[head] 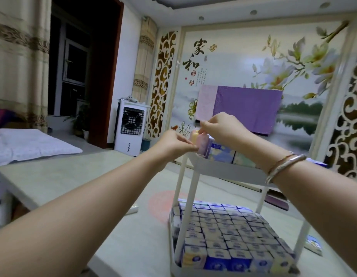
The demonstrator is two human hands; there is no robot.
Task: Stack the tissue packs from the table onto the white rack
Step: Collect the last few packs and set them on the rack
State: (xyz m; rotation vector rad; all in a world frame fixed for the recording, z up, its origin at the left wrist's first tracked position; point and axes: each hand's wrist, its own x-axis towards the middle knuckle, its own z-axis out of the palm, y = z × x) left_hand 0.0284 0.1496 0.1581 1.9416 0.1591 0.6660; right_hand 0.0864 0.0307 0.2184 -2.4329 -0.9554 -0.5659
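Above the packed lower tier [229,232], both hands' grips (left hand [171,143], right hand [223,128]) pinch pink packs [197,139] beside blue packs [219,151].

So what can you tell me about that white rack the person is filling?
The white rack looks like plastic, with two tray-like tiers joined by slim upright posts, and stands on the pale table. Its lower tier is packed with a tight grid of blue, yellow and white tissue packs. The upper tier holds several packs standing on edge. At its near-left corner, the left hand and right hand pinch a pink pack there.
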